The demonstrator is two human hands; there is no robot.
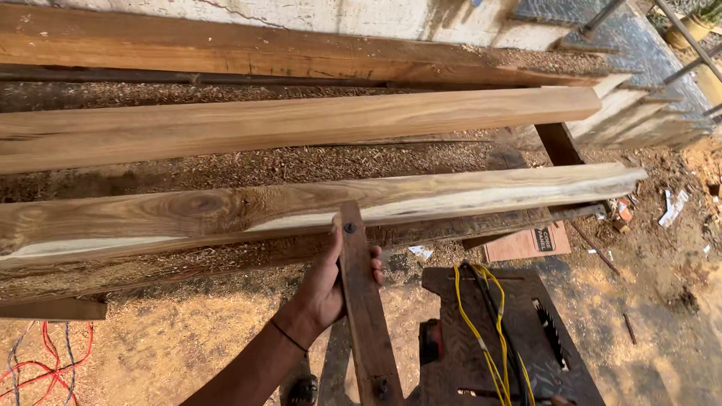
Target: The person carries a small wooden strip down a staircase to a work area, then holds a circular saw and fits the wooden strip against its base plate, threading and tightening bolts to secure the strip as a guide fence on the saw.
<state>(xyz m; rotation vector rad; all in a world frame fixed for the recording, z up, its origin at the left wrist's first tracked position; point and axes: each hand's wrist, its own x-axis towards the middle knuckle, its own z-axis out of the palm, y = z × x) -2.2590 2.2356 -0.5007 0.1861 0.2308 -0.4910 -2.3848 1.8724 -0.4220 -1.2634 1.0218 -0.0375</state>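
Left hand (331, 282) clamped round a narrow wooden slat (367, 301) — thumb one side, fingers the other.

Open sawdust floor (173, 338) lower left, long planks (316, 203) barring fwd reach, saw table w/ yellow cables (481, 331) blocking right.

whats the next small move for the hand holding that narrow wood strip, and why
Probably ease the narrow strip down a touch. The left hand grips it upright, and its top end overlaps the lower edge of the long plank, so the two look close enough to catch. No other hand shows.
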